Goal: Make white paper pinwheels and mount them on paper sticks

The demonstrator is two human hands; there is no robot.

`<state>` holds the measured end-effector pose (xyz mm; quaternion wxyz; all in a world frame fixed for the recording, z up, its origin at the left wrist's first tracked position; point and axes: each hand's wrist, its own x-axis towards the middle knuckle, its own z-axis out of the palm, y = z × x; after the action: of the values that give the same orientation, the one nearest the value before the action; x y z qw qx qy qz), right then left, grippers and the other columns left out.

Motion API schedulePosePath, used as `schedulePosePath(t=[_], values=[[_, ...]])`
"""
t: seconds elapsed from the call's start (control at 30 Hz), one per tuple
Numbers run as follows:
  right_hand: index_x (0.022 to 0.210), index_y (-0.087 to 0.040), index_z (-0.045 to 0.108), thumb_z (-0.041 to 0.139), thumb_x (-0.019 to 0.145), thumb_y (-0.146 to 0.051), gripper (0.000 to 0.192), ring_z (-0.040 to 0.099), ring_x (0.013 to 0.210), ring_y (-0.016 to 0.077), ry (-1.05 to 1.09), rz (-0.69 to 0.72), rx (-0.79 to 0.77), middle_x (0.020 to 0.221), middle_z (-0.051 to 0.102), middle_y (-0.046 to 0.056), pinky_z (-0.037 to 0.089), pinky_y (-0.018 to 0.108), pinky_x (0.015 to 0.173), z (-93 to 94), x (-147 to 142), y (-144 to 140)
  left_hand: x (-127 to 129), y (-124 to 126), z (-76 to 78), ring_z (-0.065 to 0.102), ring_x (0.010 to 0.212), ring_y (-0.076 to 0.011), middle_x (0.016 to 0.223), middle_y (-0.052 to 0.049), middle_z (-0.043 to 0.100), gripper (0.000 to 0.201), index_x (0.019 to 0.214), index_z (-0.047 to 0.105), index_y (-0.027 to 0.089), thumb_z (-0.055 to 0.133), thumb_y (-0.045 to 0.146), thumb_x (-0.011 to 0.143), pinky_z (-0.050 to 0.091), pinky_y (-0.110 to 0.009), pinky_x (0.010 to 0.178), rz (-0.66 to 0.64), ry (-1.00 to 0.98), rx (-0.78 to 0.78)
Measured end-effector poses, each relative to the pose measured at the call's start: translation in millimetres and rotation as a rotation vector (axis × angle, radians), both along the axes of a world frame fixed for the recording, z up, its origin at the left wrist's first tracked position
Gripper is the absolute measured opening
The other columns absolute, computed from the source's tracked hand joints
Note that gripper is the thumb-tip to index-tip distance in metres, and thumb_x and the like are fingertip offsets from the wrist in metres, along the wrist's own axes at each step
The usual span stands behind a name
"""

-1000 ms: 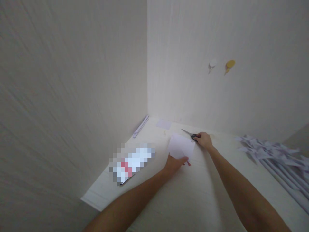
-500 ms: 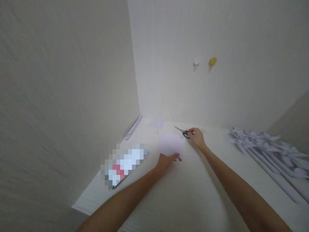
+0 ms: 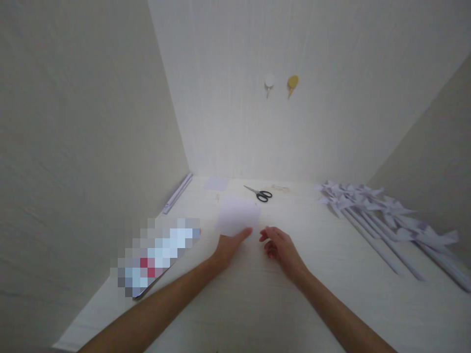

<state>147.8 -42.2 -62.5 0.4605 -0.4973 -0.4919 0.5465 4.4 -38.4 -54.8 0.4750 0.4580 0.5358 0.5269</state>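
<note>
My left hand [image 3: 228, 246] holds a white sheet of paper [image 3: 237, 215] by its near edge, just above the pale table [image 3: 294, 304]. My right hand [image 3: 278, 246] hovers empty beside it, fingers loosely curled and apart, close to the paper's right corner. Black-handled scissors [image 3: 259, 193] lie on the table beyond the paper, apart from both hands.
Several white paper pinwheels on rolled sticks [image 3: 371, 211] lie at the right. A blurred-out flat object [image 3: 154, 257] rests at the left. A small paper square [image 3: 217, 184] and a white strip [image 3: 177, 192] lie near the back corner. Two hooks [image 3: 281, 83] are stuck on the wall.
My right hand let go of the scissors, which now lie on the table, and drew back toward the paper. The view swung to the right.
</note>
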Motion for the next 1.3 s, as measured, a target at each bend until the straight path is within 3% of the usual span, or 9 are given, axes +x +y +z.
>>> schedulePosePath(t=[0.13,0.23,0.33,0.53,0.8,0.93,1.07,1.3], values=[[0.067,-0.015,0.052,0.046,0.073,-0.048,0.034,0.04,0.038,0.006,-0.08,0.046,0.061,0.053,0.05,-0.002,0.03,0.019,0.036,-2.2,-6.4,-1.2,1.2,-4.7,2.7,0.056,0.089,-0.0187,0.092,-0.007,0.063,0.021,0.076,0.062,0.016,0.062,0.032,0.062,0.036,-0.033,0.088,0.01,0.107,-0.046],[0.065,-0.015,0.053,0.045,0.074,-0.047,0.034,0.036,0.034,0.0061,-0.166,0.102,0.093,0.042,0.042,-0.005,0.027,0.019,0.035,-4.4,-6.2,-1.5,1.4,-6.3,1.5,0.058,0.08,-0.0178,0.081,-0.004,0.065,0.018,0.071,0.061,0.017,0.059,0.034,0.063,0.04,-0.032,0.082,-0.054,0.147,-0.021],[0.065,-0.015,0.053,0.048,0.072,-0.042,0.028,0.036,0.037,0.006,-0.207,0.155,0.121,0.043,0.042,-0.005,0.027,0.019,0.038,-7.0,-5.0,-3.7,0.9,-6.4,-1.2,0.058,0.075,-0.0177,0.077,-0.003,0.066,0.017,0.068,0.06,0.017,0.058,0.034,0.064,0.042,-0.032,0.08,-0.074,0.198,-0.025],[0.07,-0.016,0.053,0.054,0.068,-0.031,0.014,0.041,0.043,0.007,-0.228,0.186,0.112,0.048,0.045,-0.005,0.031,0.019,0.042,-6.3,-5.8,-9.0,-2.3,-6.4,-3.5,0.056,0.089,-0.0214,0.093,-0.008,0.064,0.028,0.078,0.061,0.016,0.065,0.036,0.058,0.038,-0.035,0.087,0.058,0.161,-0.109],[0.061,-0.018,0.054,0.055,0.065,-0.028,0.011,0.041,0.044,0.008,-0.145,0.173,0.176,0.05,0.045,-0.004,0.031,0.02,0.042,3.4,-5.7,-13.4,-3.5,-7.0,-9.1,0.056,0.09,-0.0207,0.084,-0.008,0.066,0.033,0.082,0.061,0.014,0.068,0.034,0.057,0.038,-0.034,0.088,0.019,-0.03,-0.069],[0.066,-0.018,0.055,0.054,0.067,-0.031,0.014,0.041,0.044,0.0086,-0.115,0.199,0.149,0.048,0.046,-0.004,0.031,0.021,0.043,3.3,-5.2,-13.7,-3.9,-7.3,-7.6,0.058,0.087,-0.0212,0.088,-0.009,0.065,0.034,0.082,0.062,0.014,0.068,0.034,0.056,0.04,-0.034,0.085,0.025,-0.045,-0.087],[0.062,-0.017,0.052,0.053,0.069,-0.036,0.02,0.037,0.042,0.0082,-0.203,0.164,0.135,0.047,0.044,-0.004,0.028,0.021,0.041,-0.9,-7.8,-12.7,-1.8,-8.7,-1.9,0.059,0.082,-0.0205,0.084,-0.007,0.066,0.028,0.08,0.063,0.016,0.068,0.029,0.056,0.042,-0.033,0.08,0.016,-0.027,-0.099],[0.055,-0.018,0.045,0.051,0.071,-0.032,0.022,0.035,0.045,0.0084,-0.276,0.119,0.241,0.046,0.039,-0.005,0.027,0.021,0.044,-0.3,-8.5,-13.1,1.4,-8.2,-2.5,0.058,0.081,-0.0182,0.081,-0.005,0.065,0.019,0.074,0.062,0.016,0.066,0.025,0.057,0.042,-0.031,0.08,-0.065,-0.03,-0.043]])
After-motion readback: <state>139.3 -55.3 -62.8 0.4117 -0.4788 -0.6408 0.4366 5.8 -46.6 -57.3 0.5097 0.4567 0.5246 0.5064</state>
